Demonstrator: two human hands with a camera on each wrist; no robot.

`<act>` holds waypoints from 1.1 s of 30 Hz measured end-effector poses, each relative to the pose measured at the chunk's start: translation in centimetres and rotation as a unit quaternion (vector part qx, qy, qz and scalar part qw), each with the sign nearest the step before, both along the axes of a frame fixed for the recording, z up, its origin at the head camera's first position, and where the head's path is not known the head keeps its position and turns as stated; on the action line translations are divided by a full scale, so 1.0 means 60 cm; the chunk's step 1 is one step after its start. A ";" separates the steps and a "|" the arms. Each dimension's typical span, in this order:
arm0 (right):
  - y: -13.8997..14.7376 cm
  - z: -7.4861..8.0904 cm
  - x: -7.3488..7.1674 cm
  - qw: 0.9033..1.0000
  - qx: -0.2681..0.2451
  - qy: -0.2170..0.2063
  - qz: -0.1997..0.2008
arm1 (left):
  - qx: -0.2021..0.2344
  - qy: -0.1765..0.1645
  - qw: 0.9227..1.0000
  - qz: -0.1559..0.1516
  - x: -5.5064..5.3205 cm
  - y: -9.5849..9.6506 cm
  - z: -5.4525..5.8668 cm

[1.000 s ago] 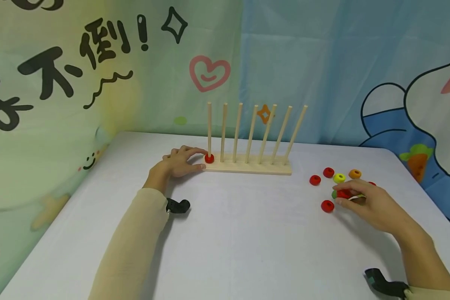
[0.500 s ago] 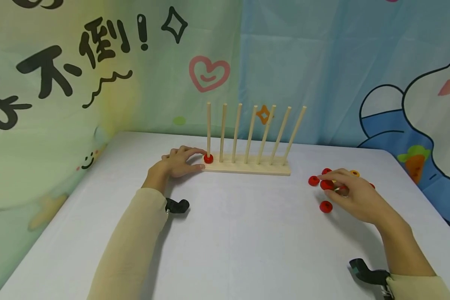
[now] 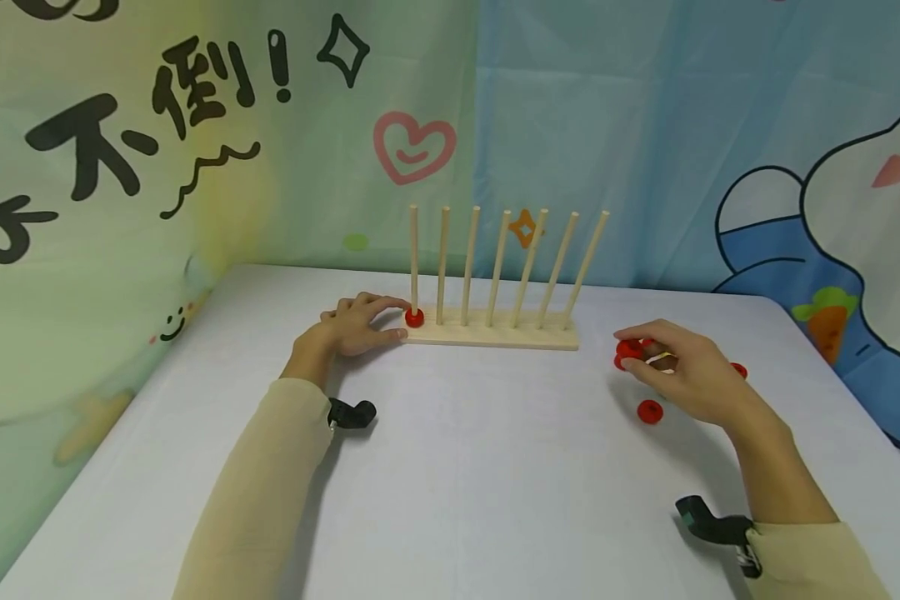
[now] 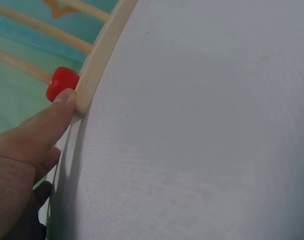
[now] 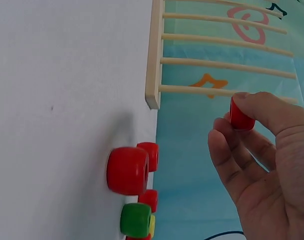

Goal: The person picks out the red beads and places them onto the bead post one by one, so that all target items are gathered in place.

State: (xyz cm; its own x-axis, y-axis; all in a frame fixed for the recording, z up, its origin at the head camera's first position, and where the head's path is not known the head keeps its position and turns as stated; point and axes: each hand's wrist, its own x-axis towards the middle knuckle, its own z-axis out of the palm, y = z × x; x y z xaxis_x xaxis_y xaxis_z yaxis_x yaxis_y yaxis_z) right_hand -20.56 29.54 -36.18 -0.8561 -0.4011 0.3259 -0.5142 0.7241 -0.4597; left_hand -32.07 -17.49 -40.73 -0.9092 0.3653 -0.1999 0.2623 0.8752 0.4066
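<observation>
Midair, right hand pinches red bead between thumb and fingers, presumably leaving hole free; rack at nine o'clock from it. Left hand, thumb and forefinger apart, touches rack's nine-o'clock end, apparently to steady it.

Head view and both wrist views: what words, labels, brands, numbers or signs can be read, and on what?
"不倒!": black lettering on the printed backdrop.
Left of it, a black character: cut off, unreadable.
Top left, black strokes: cut off, unreadable.
No lettering visible on the wooden peg rack or the red bead on it.
Wrist views: no readable text.
</observation>
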 end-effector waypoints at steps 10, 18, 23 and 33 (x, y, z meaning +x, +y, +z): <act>-0.040 0.018 -0.018 1.000 -0.003 -0.017 -0.005 | 0.002 0.004 1.000 0.001 0.004 -0.001 0.010; -0.069 0.021 -0.026 0.998 -0.038 -0.044 0.006 | 0.004 0.005 1.000 0.002 0.004 0.002 0.011; -0.087 0.021 -0.030 0.997 -0.056 -0.040 0.023 | 0.009 0.007 1.000 0.002 0.005 0.003 0.008; -0.119 0.018 -0.047 0.997 -0.065 -0.025 0.034 | 0.004 0.007 1.000 0.003 0.005 0.001 0.005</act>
State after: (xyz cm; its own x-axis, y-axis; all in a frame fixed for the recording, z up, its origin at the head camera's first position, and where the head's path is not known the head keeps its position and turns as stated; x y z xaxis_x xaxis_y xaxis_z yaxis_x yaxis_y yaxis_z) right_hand -23.37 22.40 -35.09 -0.8448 -0.4161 0.3364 -0.5342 0.6206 -0.5739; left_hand -31.77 -17.42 -40.42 -0.9140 0.3614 -0.1843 0.2624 0.8731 0.4108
